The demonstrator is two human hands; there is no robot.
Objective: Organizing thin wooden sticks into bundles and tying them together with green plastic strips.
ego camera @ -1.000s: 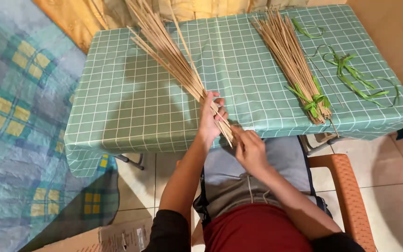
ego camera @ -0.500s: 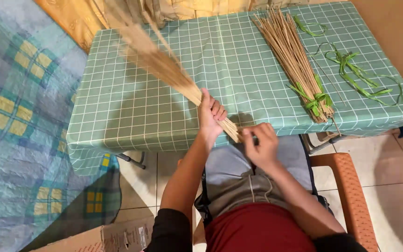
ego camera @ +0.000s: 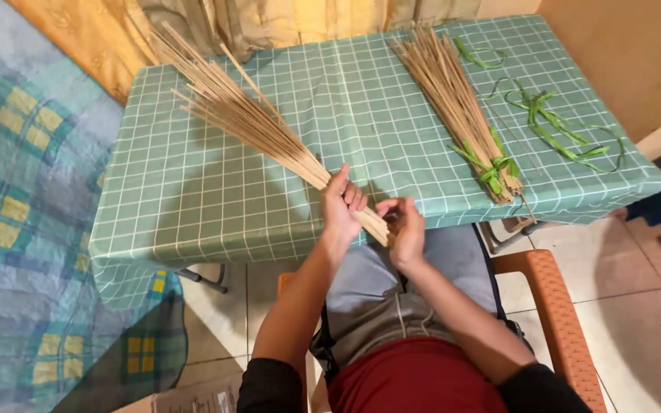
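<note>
Gripping a loose bundle of thin sticks point(ego camera: 269, 130) near its lower end, the left hand point(ego camera: 340, 205) has its fingers clenched around the stems, while the right hand point(ego camera: 405, 229) cups the cut ends, fingers curled against them. The bundle slants up over the checked green worktop point(ego camera: 193, 206), fanning out at the far end. Light and springy by the look of it, it would splay if held loosely; the tight base is the sound place to hold. A tied bundle point(ego camera: 464, 115) lies to the right beside green leaf strips point(ego camera: 552, 126).
</note>
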